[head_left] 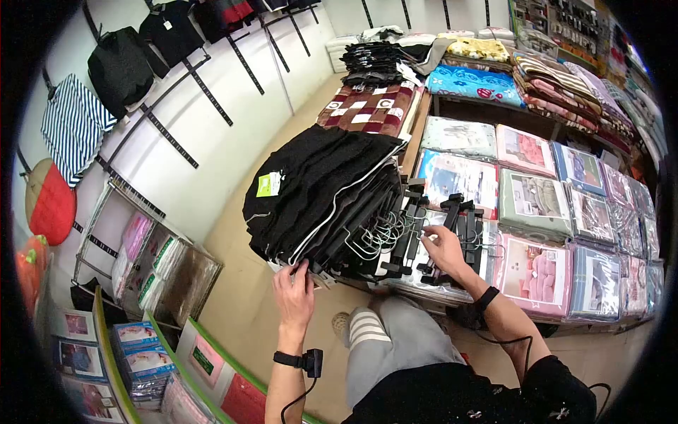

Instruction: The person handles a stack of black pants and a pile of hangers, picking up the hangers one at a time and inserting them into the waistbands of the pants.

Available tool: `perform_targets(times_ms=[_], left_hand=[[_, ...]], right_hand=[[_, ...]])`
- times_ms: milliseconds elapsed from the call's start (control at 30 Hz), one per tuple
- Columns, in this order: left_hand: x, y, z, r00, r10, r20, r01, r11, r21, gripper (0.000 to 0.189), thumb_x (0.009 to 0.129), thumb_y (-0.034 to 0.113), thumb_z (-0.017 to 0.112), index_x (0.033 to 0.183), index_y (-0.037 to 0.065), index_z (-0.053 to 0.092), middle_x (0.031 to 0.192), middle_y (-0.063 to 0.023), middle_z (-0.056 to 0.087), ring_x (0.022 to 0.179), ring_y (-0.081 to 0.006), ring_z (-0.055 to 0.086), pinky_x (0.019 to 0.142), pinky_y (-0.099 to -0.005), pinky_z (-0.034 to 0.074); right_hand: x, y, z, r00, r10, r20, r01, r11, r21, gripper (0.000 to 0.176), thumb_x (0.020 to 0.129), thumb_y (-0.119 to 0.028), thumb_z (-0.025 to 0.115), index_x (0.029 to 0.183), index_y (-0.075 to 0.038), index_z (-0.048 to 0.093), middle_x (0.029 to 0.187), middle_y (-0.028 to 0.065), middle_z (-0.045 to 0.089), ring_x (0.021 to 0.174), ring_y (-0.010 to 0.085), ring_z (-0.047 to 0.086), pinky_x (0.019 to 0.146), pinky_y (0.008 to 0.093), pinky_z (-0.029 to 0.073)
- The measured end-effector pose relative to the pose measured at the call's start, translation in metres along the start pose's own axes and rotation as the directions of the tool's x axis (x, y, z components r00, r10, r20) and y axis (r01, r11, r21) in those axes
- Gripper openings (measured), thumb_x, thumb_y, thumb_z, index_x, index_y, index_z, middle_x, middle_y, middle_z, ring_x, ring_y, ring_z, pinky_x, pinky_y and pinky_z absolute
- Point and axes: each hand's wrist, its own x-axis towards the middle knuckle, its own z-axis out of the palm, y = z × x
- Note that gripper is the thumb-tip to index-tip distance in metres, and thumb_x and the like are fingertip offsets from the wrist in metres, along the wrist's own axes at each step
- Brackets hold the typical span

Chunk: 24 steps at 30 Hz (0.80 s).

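Observation:
A thick pile of black trousers [311, 184] with white piping lies in front of me, a green-and-white tag [268, 184] on top. My left hand [294, 290] is closed at the pile's near edge, its fingertips pinching the cloth of the bottom layers. Silver hanger hooks [374, 237] stick out from the pile's right side. My right hand [445, 249] reaches over several loose black clip hangers [409, 244] lying on packaged bedding. Its thumb and fingers are bent together at one hanger, partly hiding it.
Rows of plastic-wrapped bedding sets [533, 272] cover the table to the right. Folded blankets [477, 85] and another stack of black clothes [372, 62] stand farther back. Garments hang on the left wall, including a striped shirt [74, 127]. Green-edged shelves [169, 346] stand at lower left.

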Motion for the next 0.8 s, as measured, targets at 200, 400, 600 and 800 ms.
perform_targets(times_ms=[200,400,600,800], left_hand=[[-0.002,-0.014,0.001,0.996,0.077,-0.039,-0.076,0.997,0.005,0.044,0.086,0.006,0.084,0.129,0.010,0.075,0.116,-0.0114,0.067,0.108,-0.0327,0.065,0.095,-0.0447,0.054],[0.001,-0.012,-0.002,0.988,0.047,-0.149,-0.053,0.998,-0.032,0.038,0.086,0.006,0.086,0.122,0.008,0.074,0.116,-0.0111,0.071,0.103,-0.0319,0.072,0.088,-0.0423,0.059],[0.009,-0.014,-0.007,0.982,-0.054,-0.181,0.047,0.998,-0.043,0.041,0.087,0.008,0.087,0.125,0.005,0.070,0.124,-0.0148,0.072,0.109,-0.0366,0.073,0.093,-0.0436,0.061],[0.006,-0.011,0.005,0.967,-0.098,-0.234,0.082,0.993,-0.079,0.048,0.087,0.009,0.088,0.129,0.005,0.065,0.127,-0.0168,0.070,0.111,-0.0379,0.071,0.091,-0.0447,0.060]], right_hand=[[0.070,-0.077,-0.014,0.945,-0.325,-0.047,0.317,0.940,-0.128,0.035,0.096,-0.019,0.074,0.128,-0.005,0.070,0.113,0.0159,0.072,0.098,0.0358,0.074,0.085,0.0453,0.059],[0.122,-0.100,-0.009,0.760,-0.646,0.070,0.622,0.693,-0.364,0.037,0.093,-0.014,0.074,0.129,-0.007,0.066,0.120,0.0131,0.070,0.111,0.0361,0.070,0.094,0.0476,0.057],[0.140,-0.110,-0.013,0.672,-0.694,0.257,0.715,0.519,-0.469,0.041,0.089,-0.016,0.077,0.126,-0.007,0.063,0.112,0.0121,0.066,0.101,0.0355,0.070,0.091,0.0470,0.056],[0.148,-0.107,-0.007,0.580,-0.751,0.315,0.745,0.332,-0.579,0.027,0.094,-0.013,0.065,0.119,-0.006,0.063,0.107,0.0095,0.066,0.099,0.0285,0.071,0.088,0.0424,0.056]])
